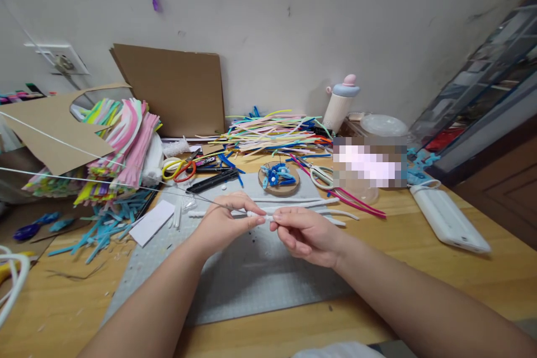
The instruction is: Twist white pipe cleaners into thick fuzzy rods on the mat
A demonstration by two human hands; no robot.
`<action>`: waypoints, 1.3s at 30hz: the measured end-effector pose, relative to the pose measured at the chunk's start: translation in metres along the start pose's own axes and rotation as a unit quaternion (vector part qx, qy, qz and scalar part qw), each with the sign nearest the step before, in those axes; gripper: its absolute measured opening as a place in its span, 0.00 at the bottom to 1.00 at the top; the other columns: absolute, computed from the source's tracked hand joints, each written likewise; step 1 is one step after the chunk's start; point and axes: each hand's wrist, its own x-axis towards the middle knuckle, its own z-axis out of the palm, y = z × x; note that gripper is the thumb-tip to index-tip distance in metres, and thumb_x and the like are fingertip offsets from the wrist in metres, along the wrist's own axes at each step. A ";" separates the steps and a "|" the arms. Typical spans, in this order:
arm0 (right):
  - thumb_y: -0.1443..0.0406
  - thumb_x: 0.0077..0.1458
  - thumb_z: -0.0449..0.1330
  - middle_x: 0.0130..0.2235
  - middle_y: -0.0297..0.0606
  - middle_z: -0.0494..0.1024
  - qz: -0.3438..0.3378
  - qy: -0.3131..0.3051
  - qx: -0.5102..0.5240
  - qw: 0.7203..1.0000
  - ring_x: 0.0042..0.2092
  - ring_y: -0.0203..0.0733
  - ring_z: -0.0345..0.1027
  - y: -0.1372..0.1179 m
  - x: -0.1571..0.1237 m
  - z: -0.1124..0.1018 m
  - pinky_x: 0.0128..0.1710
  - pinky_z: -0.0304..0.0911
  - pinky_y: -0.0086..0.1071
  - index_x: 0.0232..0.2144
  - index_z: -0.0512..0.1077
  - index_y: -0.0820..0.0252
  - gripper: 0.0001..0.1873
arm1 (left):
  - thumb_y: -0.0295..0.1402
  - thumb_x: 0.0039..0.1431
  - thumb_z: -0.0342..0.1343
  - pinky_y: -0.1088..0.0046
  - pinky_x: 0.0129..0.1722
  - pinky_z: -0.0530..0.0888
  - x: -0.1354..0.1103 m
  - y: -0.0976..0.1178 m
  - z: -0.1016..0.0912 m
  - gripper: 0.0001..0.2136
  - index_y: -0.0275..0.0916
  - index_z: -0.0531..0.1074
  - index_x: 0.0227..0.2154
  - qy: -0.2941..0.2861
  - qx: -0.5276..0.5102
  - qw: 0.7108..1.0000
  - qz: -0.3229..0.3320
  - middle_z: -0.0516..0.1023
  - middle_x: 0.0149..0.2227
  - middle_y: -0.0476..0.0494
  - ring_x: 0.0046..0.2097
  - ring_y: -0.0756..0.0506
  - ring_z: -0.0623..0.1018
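Observation:
My left hand (229, 219) and my right hand (304, 232) meet over a grey cutting mat (247, 279) on the wooden table. Both hands are closed in a pinch on a short white pipe cleaner piece (260, 215) held between their fingertips. A thin wire or thread (104, 180) runs from the left hand out to the left edge of the view. More white pipe cleaners (310, 204) lie on the mat just behind the hands. A small round wooden disc (278, 177) with blue and white pieces sits beyond them.
Heaps of coloured pipe cleaners lie at left (121, 145) and at the back (272, 131). Scissors (180, 169), a white bottle (340, 103), a white flat device (448, 218), cardboard sheets (172, 89) and a white card (151, 222) surround the mat.

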 end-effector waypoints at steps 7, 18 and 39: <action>0.61 0.52 0.58 0.16 0.32 0.72 -0.056 0.039 -0.079 0.995 0.10 0.26 0.57 0.004 0.000 0.006 0.08 0.46 0.17 0.28 0.69 0.66 0.11 | 0.38 0.46 0.61 0.73 0.36 0.68 0.000 -0.002 0.004 0.09 0.38 0.77 0.27 -0.003 -0.011 0.997 -0.072 0.79 0.29 0.46 0.34 0.47 0.75; 0.61 0.51 0.60 0.17 0.32 0.72 -0.065 0.044 -0.087 0.993 0.12 0.24 0.58 0.004 -0.002 0.007 0.10 0.48 0.15 0.27 0.68 0.66 0.11 | 0.37 0.45 0.62 0.72 0.34 0.68 -0.001 -0.003 0.009 0.08 0.37 0.76 0.24 0.017 -0.039 0.997 -0.058 0.77 0.26 0.45 0.31 0.47 0.74; 0.64 0.48 0.60 0.14 0.31 0.70 -0.025 0.070 0.005 0.997 0.10 0.24 0.53 0.000 0.001 0.000 0.09 0.44 0.18 0.25 0.71 0.68 0.09 | 0.37 0.48 0.60 0.72 0.35 0.70 0.004 -0.009 0.008 0.11 0.37 0.73 0.34 -0.012 -0.166 0.980 -0.109 0.79 0.31 0.45 0.34 0.46 0.77</action>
